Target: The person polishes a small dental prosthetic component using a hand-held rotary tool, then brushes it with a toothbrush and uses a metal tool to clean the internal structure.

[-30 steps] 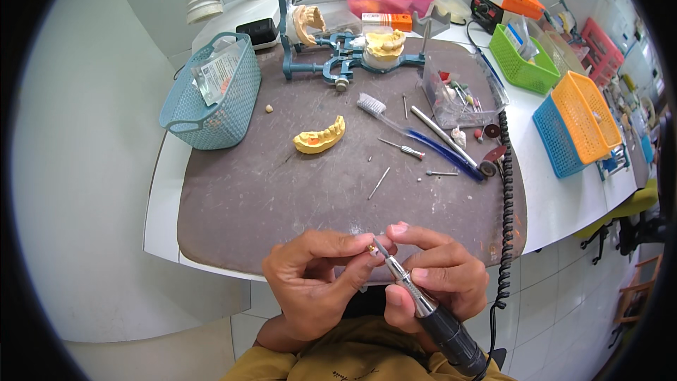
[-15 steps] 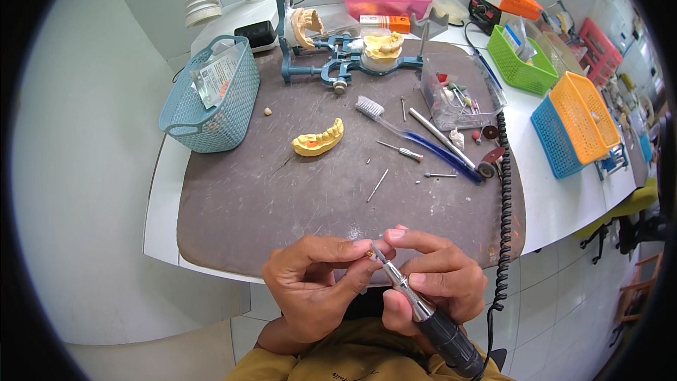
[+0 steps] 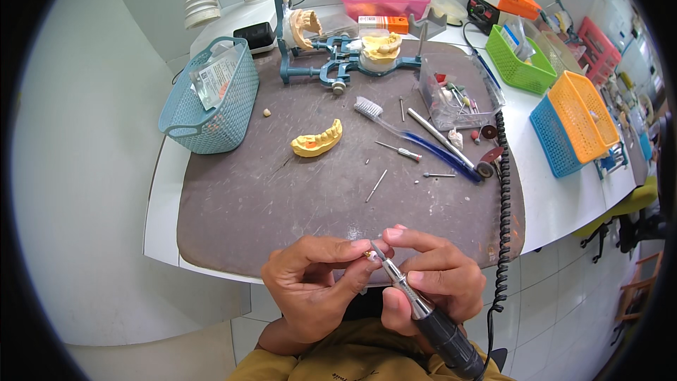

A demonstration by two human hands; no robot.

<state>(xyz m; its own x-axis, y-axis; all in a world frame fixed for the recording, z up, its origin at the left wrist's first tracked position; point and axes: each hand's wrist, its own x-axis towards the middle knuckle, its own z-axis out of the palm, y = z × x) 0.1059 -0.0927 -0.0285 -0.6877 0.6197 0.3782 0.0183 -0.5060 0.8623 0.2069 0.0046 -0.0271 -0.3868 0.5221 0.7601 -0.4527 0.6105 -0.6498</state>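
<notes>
Between the fingertips of my left hand (image 3: 314,286) is a small dental crown (image 3: 372,256), white with a gold-coloured part; the fingers hide much of it. My right hand (image 3: 448,275) grips a black and silver rotary handpiece (image 3: 448,339), and its thin bur points up and left. The bur tip is at the crown; whether they touch I cannot tell. Both hands are close together over the front edge of the brown work mat (image 3: 282,219). Farther back on the mat lies a yellow dental model (image 3: 317,141), a curved row of teeth.
A blue articulator (image 3: 338,70) with dental casts stands at the back. A blue basket (image 3: 215,102) is at left. Toward the right lie a toothbrush (image 3: 370,109), a screwdriver (image 3: 400,151) and a clear box (image 3: 451,95) of burs. The handpiece's coiled cord (image 3: 505,219) hangs down the mat's right side.
The crown has turned slightly in my left fingertips, so more of its white side shows. Both hands stay in nearly the same place.
</notes>
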